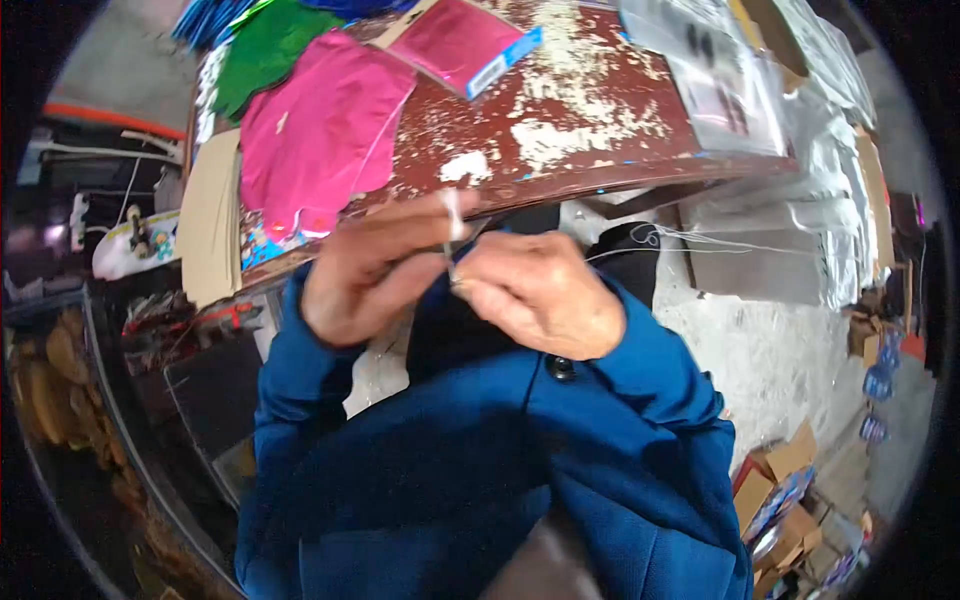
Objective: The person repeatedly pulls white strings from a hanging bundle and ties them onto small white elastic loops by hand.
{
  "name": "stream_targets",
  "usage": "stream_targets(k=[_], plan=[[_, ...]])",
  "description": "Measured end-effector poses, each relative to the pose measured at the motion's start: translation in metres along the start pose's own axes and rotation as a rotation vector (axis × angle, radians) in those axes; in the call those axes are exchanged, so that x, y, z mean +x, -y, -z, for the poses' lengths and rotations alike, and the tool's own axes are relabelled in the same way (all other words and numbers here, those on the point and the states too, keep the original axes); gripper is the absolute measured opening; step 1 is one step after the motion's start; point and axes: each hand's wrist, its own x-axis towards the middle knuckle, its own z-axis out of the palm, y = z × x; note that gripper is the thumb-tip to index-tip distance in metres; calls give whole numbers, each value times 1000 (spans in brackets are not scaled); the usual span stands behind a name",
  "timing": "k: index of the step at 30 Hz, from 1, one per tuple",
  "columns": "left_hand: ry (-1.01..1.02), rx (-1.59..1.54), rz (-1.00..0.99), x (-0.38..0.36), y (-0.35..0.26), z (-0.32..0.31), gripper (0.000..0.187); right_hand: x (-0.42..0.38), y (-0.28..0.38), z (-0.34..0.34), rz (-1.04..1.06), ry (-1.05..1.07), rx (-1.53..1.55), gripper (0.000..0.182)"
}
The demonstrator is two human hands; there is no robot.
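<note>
My left hand [375, 270], blurred by motion, is raised at the table's front edge with its thumb and fingers apart. A short white strip [453, 215] shows at its fingertips and runs down toward my right hand. My right hand [540, 290] is closed in a pinch, thumb against forefinger, right beside the left fingertips. White string [700, 241] comes in from the right and reaches behind my right hand. A small end pokes out of the pinch. Both hands are over my lap, in front of my blue jacket [440, 430].
On the worn red table [470, 140] lie pink foil sheets [325, 125], green foil [275, 55], a pink packet [450, 45] and cardboard sheets [210, 220]. Clear plastic bags [715, 80] cover its right side. Silvery wrapping [840, 170] stands beyond, with open cartons [780, 470] on the floor.
</note>
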Motion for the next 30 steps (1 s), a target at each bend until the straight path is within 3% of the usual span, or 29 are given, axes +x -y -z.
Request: stream_targets(k=[1,3,9,11,14,16,18,22,27,30], plan=[[45,118,-80,-2,4,-1,25,2,6,6,26,0,-65,4],[138,-45,37,-5,2,0,24,11,23,22,8,-8,-132,2],[393,-446,52,-12,5,5,24,-5,-5,14,-128,-126,-44,2],[201,-509,9,-15,14,3,28,-20,-13,2,-183,-107,8,4],[157,-617,39,-12,-1,-9,30,-28,-15,-15,-107,-127,29,5],[5,-202,152,-8,-4,-17,33,-25,-6,-7,-15,-96,-18,2],[27,101,127,-2,-10,-30,33,-24,3,7,-25,-43,-146,5],[89,181,118,0,-4,-30,34,-22,1,24,27,-140,-64,6],[318,-141,279,1,-8,-28,33,-26,-17,42,-85,-44,71,5],[329,-420,172,3,-2,-31,34,-38,-27,29,-161,-74,160,4]])
